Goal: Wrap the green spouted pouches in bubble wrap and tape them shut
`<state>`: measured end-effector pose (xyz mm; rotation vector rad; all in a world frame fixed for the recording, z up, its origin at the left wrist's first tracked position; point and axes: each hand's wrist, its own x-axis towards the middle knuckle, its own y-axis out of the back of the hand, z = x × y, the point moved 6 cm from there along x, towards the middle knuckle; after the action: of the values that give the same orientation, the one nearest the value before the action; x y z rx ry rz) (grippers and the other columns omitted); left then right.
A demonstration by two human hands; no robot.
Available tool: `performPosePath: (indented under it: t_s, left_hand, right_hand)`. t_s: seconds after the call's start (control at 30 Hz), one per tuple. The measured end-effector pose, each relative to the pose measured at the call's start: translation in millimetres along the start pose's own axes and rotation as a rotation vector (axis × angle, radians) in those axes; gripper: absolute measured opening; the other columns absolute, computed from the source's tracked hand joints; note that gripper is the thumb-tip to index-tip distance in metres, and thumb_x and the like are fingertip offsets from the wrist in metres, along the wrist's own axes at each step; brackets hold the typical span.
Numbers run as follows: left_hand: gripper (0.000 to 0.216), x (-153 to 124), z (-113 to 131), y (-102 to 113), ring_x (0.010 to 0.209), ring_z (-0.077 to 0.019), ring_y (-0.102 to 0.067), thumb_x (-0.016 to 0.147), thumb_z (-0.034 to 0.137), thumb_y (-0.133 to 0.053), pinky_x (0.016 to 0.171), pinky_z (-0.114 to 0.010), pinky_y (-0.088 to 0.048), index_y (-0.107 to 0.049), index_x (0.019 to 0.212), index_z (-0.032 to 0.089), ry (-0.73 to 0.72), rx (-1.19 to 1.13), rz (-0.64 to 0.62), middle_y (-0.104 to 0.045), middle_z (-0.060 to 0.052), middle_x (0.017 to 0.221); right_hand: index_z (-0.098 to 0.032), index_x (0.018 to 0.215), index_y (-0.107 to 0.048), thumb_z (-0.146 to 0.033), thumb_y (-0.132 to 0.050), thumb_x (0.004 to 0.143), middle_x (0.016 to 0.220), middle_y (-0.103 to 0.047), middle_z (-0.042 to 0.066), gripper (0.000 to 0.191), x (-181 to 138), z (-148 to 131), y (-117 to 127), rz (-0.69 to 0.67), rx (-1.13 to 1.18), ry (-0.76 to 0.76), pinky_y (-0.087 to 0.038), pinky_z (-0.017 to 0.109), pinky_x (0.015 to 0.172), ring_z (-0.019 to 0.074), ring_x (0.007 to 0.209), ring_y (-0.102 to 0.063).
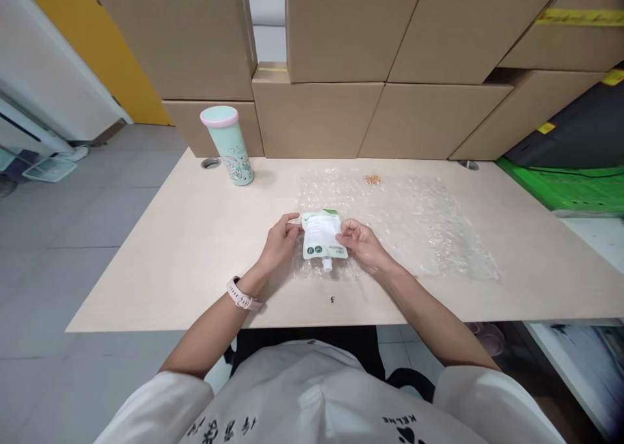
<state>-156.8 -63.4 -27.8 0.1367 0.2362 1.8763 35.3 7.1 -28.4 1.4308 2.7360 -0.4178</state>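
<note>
A white and green spout pouch [322, 235] lies over the near left part of a sheet of bubble wrap [414, 226], its capped spout pointing toward me. My right hand [363, 242] pinches the pouch's right edge, thumb on top. At the left edge, my left hand [281, 241] has its fingers closed against the pouch, with the fingertips partly hidden. A small orange item [372, 180] rests on the far part of the bubble wrap.
A mint tumbler with a pink lid [228, 146] stands at the table's back left. Stacked cardboard boxes [316, 119] line the back edge. To the right are a green crate [560, 187] and a dark case [575, 129]. A small dark mark [332, 299] shows near the front edge.
</note>
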Motion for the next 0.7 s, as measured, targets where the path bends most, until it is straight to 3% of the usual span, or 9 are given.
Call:
performPosePath:
  t_s: [0.1, 0.27, 0.4, 0.47, 0.57, 0.7]
  left_hand:
    - [0.038, -0.3, -1.4, 0.3, 0.085, -0.0179, -0.068, 0.087, 0.017, -0.052, 0.08, -0.032, -0.053, -0.057, 0.125, 0.018, 0.008, 0.007, 0.003, -0.074, -0.006, 0.092]
    - [0.041, -4.5, 3.8, 10.3, 0.099, -0.0223, -0.066, 0.079, 0.009, -0.057, 0.087, -0.038, -0.053, -0.063, 0.119, 0.018, -0.017, 0.184, 0.119, -0.069, -0.011, 0.112]
    - [0.047, -2.5, 0.2, 17.2, 0.086, -0.0174, -0.067, 0.077, 0.01, -0.06, 0.072, -0.031, -0.056, -0.059, 0.123, 0.018, 0.096, 0.097, 0.164, -0.065, -0.011, 0.118]
    - [0.049, -1.9, -2.5, 16.1, 0.07, -0.0126, -0.065, 0.077, 0.01, -0.061, 0.061, -0.026, -0.054, -0.056, 0.126, 0.017, 0.174, 0.015, 0.145, -0.066, -0.01, 0.112]
    - [0.047, -4.2, -4.9, 7.9, 0.057, -0.0106, -0.062, 0.081, 0.012, -0.063, 0.055, -0.024, -0.053, -0.051, 0.126, 0.015, 0.299, -0.121, 0.05, -0.067, -0.004, 0.086]
    - [0.025, -9.0, -0.3, -2.3, 0.05, -0.0123, -0.061, 0.082, 0.017, -0.068, 0.05, -0.024, -0.049, -0.057, 0.104, 0.015, 0.363, -0.229, -0.072, -0.065, -0.001, 0.067]
  right_hand:
    - [-0.021, 0.078, -0.054, -0.04, -0.082, 0.066, 0.071, -0.06, -0.005, 0.036, -2.1, 9.6, -7.5, -0.063, -0.13, -0.026, -0.042, 0.023, 0.052, 0.0106, 0.058, -0.055]
    - [-0.021, 0.09, -0.056, -0.038, -0.069, 0.075, 0.075, -0.057, -0.004, 0.026, -5.8, 9.6, -5.1, -0.094, -0.31, -0.052, -0.042, 0.025, 0.054, 0.0124, 0.061, -0.056]
    - [-0.022, 0.093, -0.058, -0.036, -0.058, 0.085, 0.067, -0.049, -0.006, 0.016, -10.2, 0.7, -2.7, -0.097, -0.615, -0.016, -0.033, 0.024, 0.052, 0.0114, 0.055, -0.048]
    - [-0.023, 0.097, -0.058, -0.035, -0.054, 0.088, 0.063, -0.047, -0.006, 0.015, -12.1, -3.1, -2.8, -0.118, -0.761, 0.006, -0.031, 0.025, 0.052, 0.0121, 0.054, -0.047]
    - [-0.025, 0.107, -0.057, -0.035, -0.052, 0.091, 0.063, -0.05, -0.006, 0.02, -13.7, -6.6, -1.7, -0.137, -0.855, 0.01, -0.033, 0.026, 0.054, 0.014, 0.057, -0.051]
    - [-0.026, 0.129, -0.053, -0.034, -0.051, 0.093, 0.065, -0.054, -0.006, 0.037, -15.5, -11.8, -2.5, -0.134, -1.003, 0.047, -0.034, 0.027, 0.057, 0.0154, 0.06, -0.053]
